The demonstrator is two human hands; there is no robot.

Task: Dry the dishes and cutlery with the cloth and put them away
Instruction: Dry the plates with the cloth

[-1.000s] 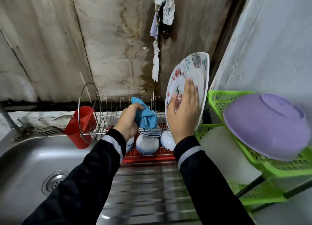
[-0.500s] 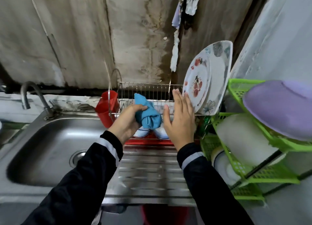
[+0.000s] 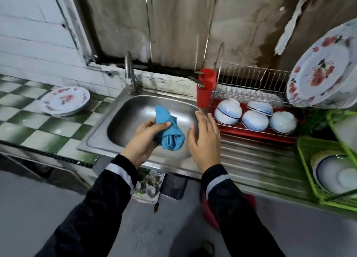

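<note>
The cloth [image 3: 168, 131] is blue. The bowls [image 3: 228, 112] are white with blue bands, on a red tray [image 3: 257, 134] beside a red cup [image 3: 204, 92]. The plate [image 3: 65, 100] at the left edge of the green-and-white checked counter [image 3: 38, 125] is white with red flowers.

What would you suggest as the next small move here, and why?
Probably reach the right hand to the nearest upturned bowl in the rack and lift it out: that hand is open and empty beside it, while the left hand grips the blue cloth over the sink.
</note>
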